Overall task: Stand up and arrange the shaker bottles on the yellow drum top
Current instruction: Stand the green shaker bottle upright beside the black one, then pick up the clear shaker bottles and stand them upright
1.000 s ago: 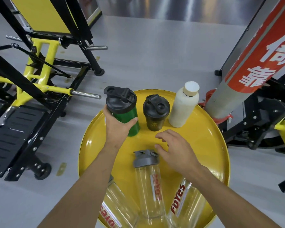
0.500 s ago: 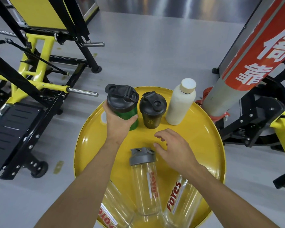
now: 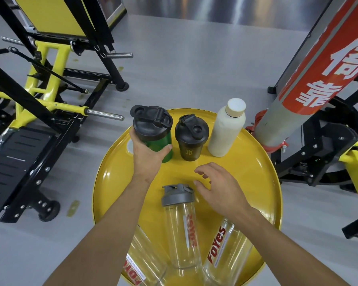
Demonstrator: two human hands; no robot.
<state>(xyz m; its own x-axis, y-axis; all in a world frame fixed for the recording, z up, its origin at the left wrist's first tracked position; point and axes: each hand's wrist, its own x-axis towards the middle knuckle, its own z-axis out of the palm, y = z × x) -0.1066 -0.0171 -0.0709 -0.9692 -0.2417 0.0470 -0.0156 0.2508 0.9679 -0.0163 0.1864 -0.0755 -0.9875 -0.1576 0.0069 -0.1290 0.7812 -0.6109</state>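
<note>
We're gripping the green shaker (image 3: 160,144) upright with left hand (image 3: 148,156) fingers wrapped around it, at the yellow drum top's (image 3: 116,178) far-left. Right hand (image 3: 219,189) is hovering open just beside the clear bottle's (image 3: 183,230) grey lid.

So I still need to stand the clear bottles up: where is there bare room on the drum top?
Bare yellow lies right of the right hand, below the white bottle, out to the drum top rim, and left of the left hand and forearm. The near edge is crowded with clear bottles; the far edge holds the green shaker and black shaker.
</note>
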